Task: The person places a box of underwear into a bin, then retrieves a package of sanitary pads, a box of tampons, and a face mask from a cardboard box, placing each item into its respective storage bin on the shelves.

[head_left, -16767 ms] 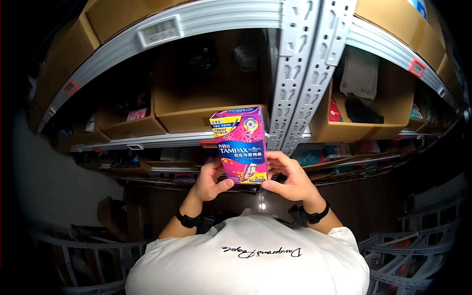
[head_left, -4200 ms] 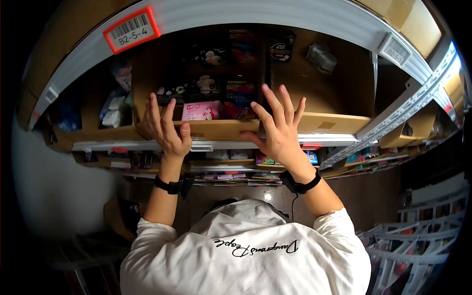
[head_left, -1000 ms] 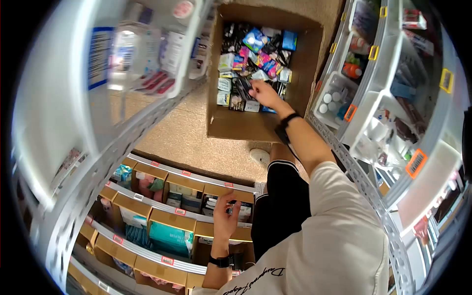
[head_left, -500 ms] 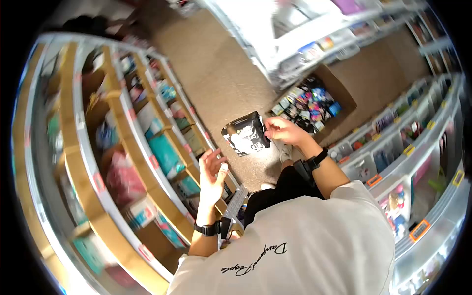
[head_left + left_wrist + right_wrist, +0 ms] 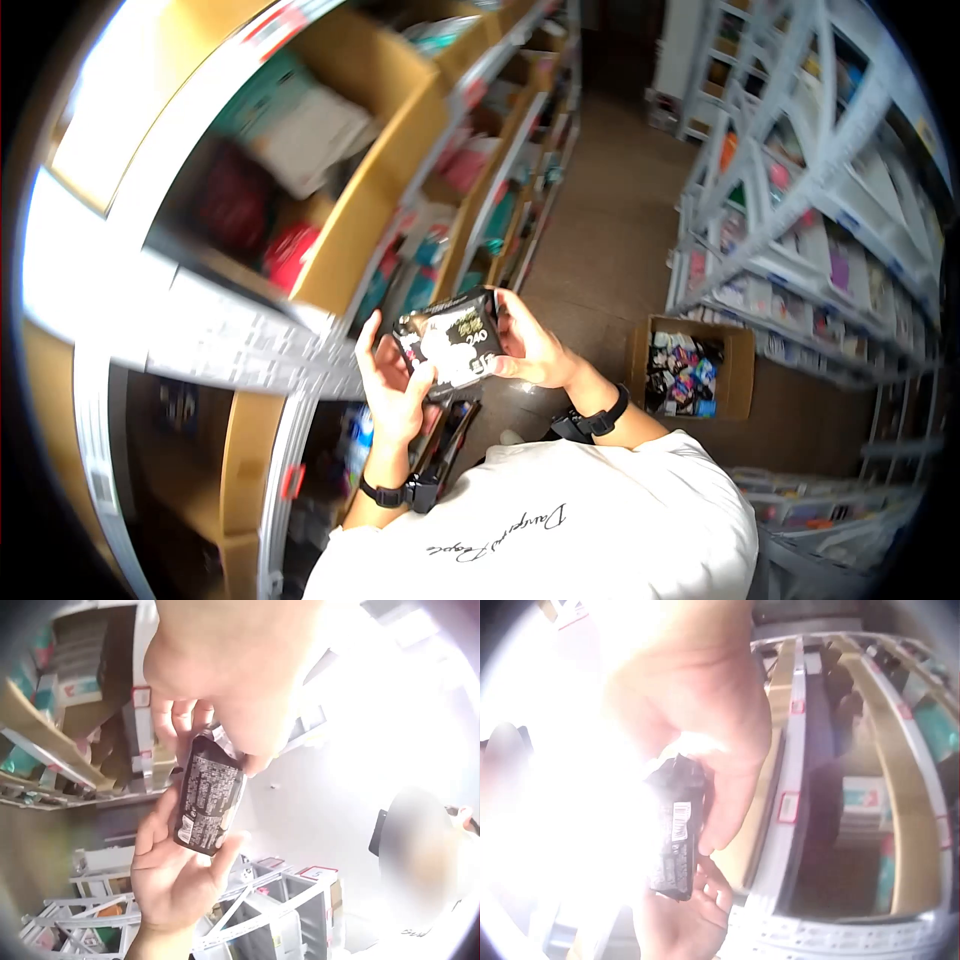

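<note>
A black-and-white package (image 5: 450, 342) with "240" printed on it is held between both hands in front of the chest. The left hand (image 5: 392, 392) grips its left side, thumb on the front face. On the other side the right hand (image 5: 535, 352) grips it, thumb near the lower right corner. In the left wrist view the dark printed side of the package (image 5: 210, 796) shows between the two hands. The right wrist view shows a barcode on the package's narrow side (image 5: 678, 832), with glare over part of that view.
Shelving with cardboard bins (image 5: 385, 190) runs along the left, its upright close to the left hand. A cardboard box (image 5: 738, 372) full of small packages stands on the floor at right. White racks (image 5: 800, 230) line the right, with an aisle floor (image 5: 610, 220) between.
The right hand, earlier reaching into the floor box, came up with the black package. The left hand has since taken hold of it too. The view has turned, and the box now appears farther off.
</note>
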Tool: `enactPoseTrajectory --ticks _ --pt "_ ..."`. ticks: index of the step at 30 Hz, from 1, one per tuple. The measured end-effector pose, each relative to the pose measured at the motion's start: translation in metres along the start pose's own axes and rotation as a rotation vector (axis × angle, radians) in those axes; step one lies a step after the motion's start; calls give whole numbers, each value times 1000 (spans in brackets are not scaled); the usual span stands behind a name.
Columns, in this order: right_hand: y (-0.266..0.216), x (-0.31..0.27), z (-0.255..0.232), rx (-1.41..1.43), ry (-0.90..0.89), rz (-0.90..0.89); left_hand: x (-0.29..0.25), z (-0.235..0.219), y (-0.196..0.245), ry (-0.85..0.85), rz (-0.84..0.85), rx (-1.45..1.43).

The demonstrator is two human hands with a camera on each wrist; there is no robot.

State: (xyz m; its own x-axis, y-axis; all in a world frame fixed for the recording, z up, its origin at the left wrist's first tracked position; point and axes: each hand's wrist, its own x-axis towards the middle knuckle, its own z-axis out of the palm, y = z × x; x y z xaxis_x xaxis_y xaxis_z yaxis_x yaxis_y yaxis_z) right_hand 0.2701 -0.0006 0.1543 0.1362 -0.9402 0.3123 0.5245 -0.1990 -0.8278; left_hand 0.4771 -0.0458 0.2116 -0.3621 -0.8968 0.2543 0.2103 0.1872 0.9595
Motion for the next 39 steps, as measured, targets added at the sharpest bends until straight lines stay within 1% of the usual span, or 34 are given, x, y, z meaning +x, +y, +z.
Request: enactPoseTrajectory --ticks 1,2,4,6,7,8,9,13,16,18,19,21,24,26,27,28,30,31,33,35,36,37,39 --pt "-5 14 24 -25 -33 -49 -8 -14 17 24 24 25" --pt "-6 28 48 -38 -60 -93 -15 -31 26 28 88 26" --pt "-8 42 87 21 -111 -47 -35 -58 49 61 130 59" --pt "-14 51 119 79 -152 -6 -53 -76 69 92 152 1" --pt "-19 50 118 79 -184 22 -60 -71 74 99 163 -18" --pt "-13 54 129 63 -212 54 -68 -80 78 133 180 -42" --pt "-12 55 140 69 -221 61 -77 -85 81 164 188 -31" --pt "-5 59 159 81 -297 159 -105 -91 92 278 188 10" --pt "-3 59 154 86 -342 184 -111 -83 96 321 157 29" --pt "1 57 160 108 -319 207 -116 -86 98 320 147 3" --pt "5 57 162 78 -327 166 -120 -89 95 323 147 19" --pt "15 57 163 114 -332 186 -128 -90 92 357 130 -10" --pt "20 51 181 126 -362 212 -147 -98 92 400 117 -35" --pt "29 49 197 84 -365 148 -160 -108 99 419 104 -100" --pt "32 48 206 34 -367 128 -167 -113 104 414 127 -82" --pt "32 47 214 28 -371 154 -172 -117 106 405 143 -67" --pt "37 43 235 76 -371 197 -185 -122 119 444 153 -26" --pt "42 42 244 64 -393 184 -195 -130 122 452 159 -26" --pt "52 37 269 80 -400 183 -216 -150 128 420 138 70" --pt "63 31 295 125 -385 206 -235 -167 136 452 148 63" --pt "70 26 309 130 -397 210 -247 -176 142 478 163 60" --pt "77 23 324 126 -413 221 -262 -186 152 492 129 64" --pt "93 21 353 109 -480 235 -290 -207 161 526 179 96"
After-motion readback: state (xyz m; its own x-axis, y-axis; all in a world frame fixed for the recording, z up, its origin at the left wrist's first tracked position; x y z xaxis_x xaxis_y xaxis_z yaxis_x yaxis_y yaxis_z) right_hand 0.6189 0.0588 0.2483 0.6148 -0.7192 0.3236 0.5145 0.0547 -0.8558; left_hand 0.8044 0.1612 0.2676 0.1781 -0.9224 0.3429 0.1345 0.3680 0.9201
